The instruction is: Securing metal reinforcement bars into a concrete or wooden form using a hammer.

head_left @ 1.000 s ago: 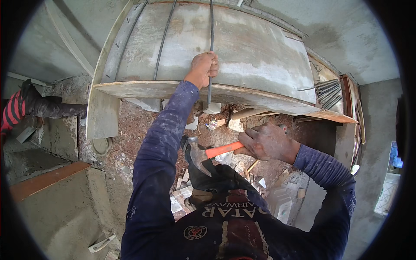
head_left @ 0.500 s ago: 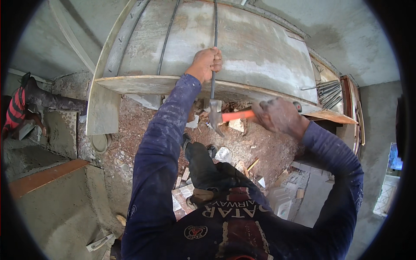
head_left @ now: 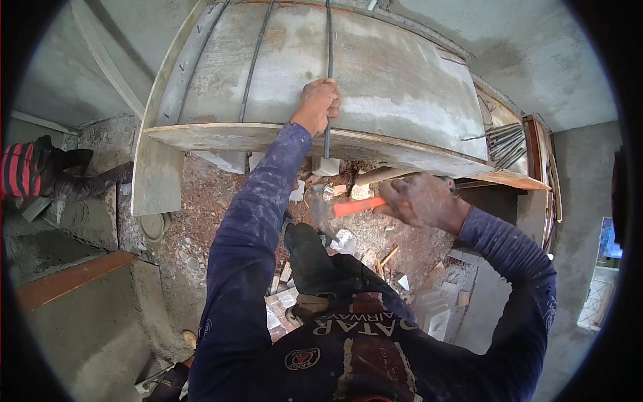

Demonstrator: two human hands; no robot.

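My left hand [head_left: 318,106] is closed round a thin dark steel bar [head_left: 329,40] that lies across a grey wooden formwork panel [head_left: 408,87]. The bar's near end juts past the panel's front lip. In my right hand [head_left: 429,201] is a claw hammer [head_left: 358,206] with an orange handle, its blurred metal head apart from the bar's end and nearer to my body. Two similar bars, a middle one [head_left: 254,63] and a left one [head_left: 201,60], run across the panel beside the held one.
A bundle of steel bars [head_left: 507,146] rests at the panel's right end. Rubble and broken blocks cover the earth floor [head_left: 201,234] below. On the left, a person in a striped shirt [head_left: 23,171] bends near a low wall. A brown plank [head_left: 77,278] lies at lower left.
The hammer has swung back from the bar's end toward my body. My left hand has shifted slightly down and left. The person at the left has moved, and a dark sleeve appears at lower left.
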